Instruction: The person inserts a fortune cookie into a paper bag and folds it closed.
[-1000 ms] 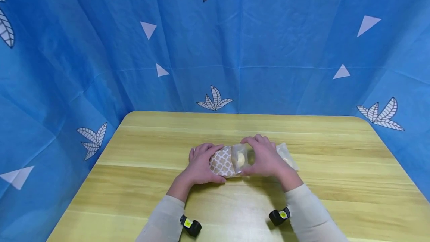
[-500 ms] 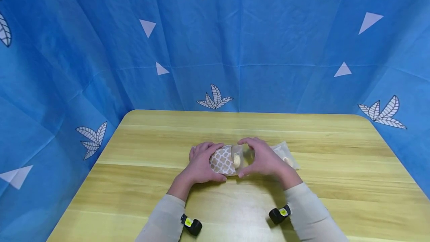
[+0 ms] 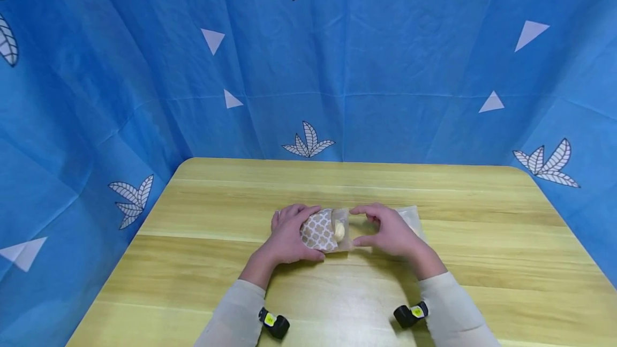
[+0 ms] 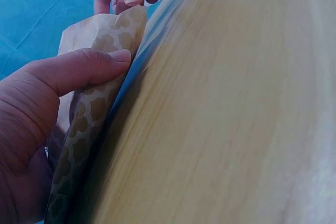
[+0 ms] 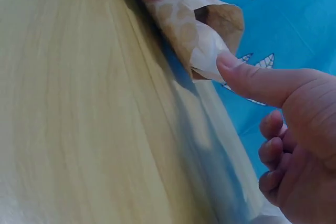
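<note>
While left fingers (image 3: 310, 211) grip patterned paper bag (image 3: 318, 231) | right fingers (image 3: 366, 209), parted, shifted toward surface's (image 3: 482, 261) right edge | mouth (image 5: 226, 24) seems freer

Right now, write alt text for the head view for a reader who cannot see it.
The left hand grips a patterned paper bag on a wooden table, and the right hand, thumb and fingers apart, is at its open end, where a pale item shows. A translucent packet lies partly hidden by the right hand. A blue curtain hangs behind.
</note>
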The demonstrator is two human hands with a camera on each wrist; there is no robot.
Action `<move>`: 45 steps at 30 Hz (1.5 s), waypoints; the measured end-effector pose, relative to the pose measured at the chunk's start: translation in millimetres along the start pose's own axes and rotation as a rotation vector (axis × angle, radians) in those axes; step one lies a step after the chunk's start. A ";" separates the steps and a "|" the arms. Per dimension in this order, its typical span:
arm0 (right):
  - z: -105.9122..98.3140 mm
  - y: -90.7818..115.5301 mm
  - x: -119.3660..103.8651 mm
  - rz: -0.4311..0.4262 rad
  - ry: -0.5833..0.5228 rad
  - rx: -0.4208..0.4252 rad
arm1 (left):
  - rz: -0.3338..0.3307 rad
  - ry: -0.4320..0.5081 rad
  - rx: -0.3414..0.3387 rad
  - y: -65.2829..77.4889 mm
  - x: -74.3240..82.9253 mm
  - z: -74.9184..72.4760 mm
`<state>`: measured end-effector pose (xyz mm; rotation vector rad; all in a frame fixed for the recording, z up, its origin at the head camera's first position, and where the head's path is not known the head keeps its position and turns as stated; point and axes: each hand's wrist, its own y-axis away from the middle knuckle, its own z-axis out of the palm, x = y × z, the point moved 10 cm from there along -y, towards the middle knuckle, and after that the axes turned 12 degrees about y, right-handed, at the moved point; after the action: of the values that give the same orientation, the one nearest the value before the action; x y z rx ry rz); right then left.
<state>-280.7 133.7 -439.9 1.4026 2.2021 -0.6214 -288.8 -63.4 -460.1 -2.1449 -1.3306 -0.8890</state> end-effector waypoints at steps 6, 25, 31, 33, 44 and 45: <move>5.5 -1.7 0.3 -0.001 0.022 0.000 | 0.011 0.015 0.001 1.1 1.8 -0.7; 14.1 -7.4 -0.1 0.009 -0.004 -0.033 | 0.006 0.011 0.005 1.3 0.7 0.8; 17.5 -8.5 -3.4 -0.010 -0.012 -0.025 | 0.013 0.006 0.005 0.9 2.0 1.7; 18.0 -9.4 -5.6 -0.019 -0.010 -0.021 | 0.014 0.006 0.005 1.1 2.8 1.5; 29.0 -17.0 -17.0 -0.068 0.000 -0.015 | 0.029 0.016 0.004 0.7 5.4 2.1; 29.9 -17.7 -18.0 -0.068 0.005 -0.014 | 0.031 0.014 0.005 0.5 5.5 2.1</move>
<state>-286.1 96.5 -450.7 1.3277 2.2618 -0.6251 -285.9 -58.9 -457.6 -2.1457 -1.2881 -0.8857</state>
